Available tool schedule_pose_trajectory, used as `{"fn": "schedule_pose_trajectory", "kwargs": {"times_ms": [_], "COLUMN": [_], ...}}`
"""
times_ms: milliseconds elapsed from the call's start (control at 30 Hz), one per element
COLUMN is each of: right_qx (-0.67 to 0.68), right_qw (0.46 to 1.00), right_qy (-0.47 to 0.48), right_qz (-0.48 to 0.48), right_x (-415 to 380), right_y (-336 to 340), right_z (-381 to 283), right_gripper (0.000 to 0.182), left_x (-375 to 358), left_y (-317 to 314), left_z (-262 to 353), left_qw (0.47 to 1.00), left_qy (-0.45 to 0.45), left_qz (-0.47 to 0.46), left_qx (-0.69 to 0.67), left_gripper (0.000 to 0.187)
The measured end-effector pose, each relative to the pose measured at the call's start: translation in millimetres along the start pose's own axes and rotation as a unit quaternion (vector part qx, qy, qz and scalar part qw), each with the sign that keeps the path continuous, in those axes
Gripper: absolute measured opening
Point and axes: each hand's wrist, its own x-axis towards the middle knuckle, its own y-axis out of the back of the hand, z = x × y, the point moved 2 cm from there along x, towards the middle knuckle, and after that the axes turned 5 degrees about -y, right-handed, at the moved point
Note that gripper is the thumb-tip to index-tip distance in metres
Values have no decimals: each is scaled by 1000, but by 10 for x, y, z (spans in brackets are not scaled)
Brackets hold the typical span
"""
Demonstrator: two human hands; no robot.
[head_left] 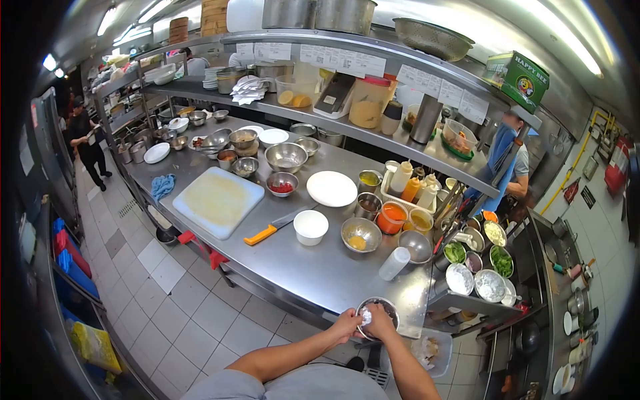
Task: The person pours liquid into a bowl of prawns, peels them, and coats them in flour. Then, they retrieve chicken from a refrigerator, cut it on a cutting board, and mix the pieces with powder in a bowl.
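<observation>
Small metal bowl [378, 315] sits at the counter's [313, 273] 6 o'clock edge, cutting board [219, 200] off at 10, knife [275, 227] between them, squeeze bottle [395, 263] at 1.

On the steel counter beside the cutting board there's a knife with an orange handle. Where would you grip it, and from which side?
Grip the knife by its orange handle, which points toward the counter's front edge and the floor aisle. Come from that aisle side, probably from above, since it lies flat; the blade points toward the white bowl.

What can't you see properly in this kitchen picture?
- Small metal bowl: contents mostly hidden by left hand and right hand, head view.
- Paper labels on the shelf: writing too small.
- Person by the blue apron: partly hidden behind the shelf.
</observation>
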Motion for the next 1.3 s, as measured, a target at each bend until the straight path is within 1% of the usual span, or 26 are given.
{"fn": "schedule_pose_trajectory", "kwargs": {"times_ms": [67, 133, 233, 267, 300, 367, 433, 500, 533, 567, 633, 667, 700, 767, 800, 833, 900, 933, 967, 1033, 1100, 1133, 1167, 1200, 1233, 1300], "right_qx": [4, -58, -44, -48, -48, -29, 30, -29, -13, -13, -23, -24, -23, -59, -64, -64, 44, 48, 48, 171, 171, 82, -9, -20, -22, -117], "right_qw": [1000, 997, 999, 998, 998, 992, 993, 998, 997, 997, 998, 1000, 1000, 994, 991, 991, 997, 998, 998, 982, 983, 995, 998, 998, 999, 990], "right_qy": [-17, 2, -8, 33, 30, 105, 81, -47, -25, -31, -40, -14, -16, 81, 104, 102, 64, 30, 29, -73, -60, -61, -61, -13, -6, 2], "right_qz": [-15, -48, 21, 6, 8, -60, -86, 35, 67, 71, -41, -13, -10, 30, 47, 49, 10, 5, 4, 14, 17, 3, -12, 51, 47, 84], "right_x": [1, 134, 80, 125, 100, 28, -134, -249, -209, -171, -122, -121, -106, -93, -89, -105, -172, -196, -187, -179, -100, -41, 9, -34, -23, -60], "right_y": [-222, -458, -487, -563, -562, -629, -380, -280, -379, -444, -438, -446, -428, -393, -431, -467, -547, -482, -419, -391, -415, -384, -355, -316, -310, -250], "right_z": [-91, -39, -76, 4, -34, -139, -520, -636, -573, -465, -493, -458, -423, -389, -372, -334, -357, -451, -513, -545, -465, -448, -433, -434, -447, -530], "right_gripper": [48, 37, 36, 41, 41, 56, 60, 58, 45, 45, 28, 17, 17, 21, 36, 36, 53, 60, 60, 58, 52, 44, 37, 34, 34, 43], "left_x": [-72, -128, -175, -181, -198, -196, -214, -293, -282, -269, -250, -241, -252, -268, -262, -263, -267, -319, -385, -397, -338, -345, -355, -383, -360, -291], "left_y": [275, 478, 684, 728, 755, 769, 763, 683, 681, 692, 724, 740, 741, 751, 746, 729, 717, 651, 580, 599, 638, 640, 650, 654, 696, 771], "left_z": [-170, -158, -137, -132, -121, -113, -35, 117, 100, 91, 51, 34, 52, 91, 102, 101, 105, 128, 149, 104, 70, 112, 145, 173, 134, 57], "left_qw": [1000, 999, 997, 998, 998, 998, 997, 997, 996, 996, 994, 995, 995, 997, 999, 999, 999, 999, 999, 998, 1000, 1000, 1000, 998, 998, 998], "left_qy": [14, 38, 69, 65, 61, 64, 68, 78, 80, 82, 85, 87, 89, 72, 52, 52, -19, -18, -34, -47, -8, -12, 22, 57, 53, 50], "left_qz": [4, -5, -10, -2, 5, 3, -4, -25, -33, -39, -48, -43, -38, -19, 1, -1, 44, 43, 35, 32, -11, -9, -16, -21, -16, -15], "left_qx": [23, 31, 37, 25, 14, 23, 36, 9, 11, 24, 42, 35, 27, 19, 7, 8, 14, 14, 19, 27, 15, 12, 9, 6, 1, -19], "left_gripper": [20, 20, 18, 17, 17, 17, 17, 19, 19, 20, 22, 21, 20, 17, 15, 15, 13, 13, 13, 14, 16, 16, 18, 21, 21, 28]}}
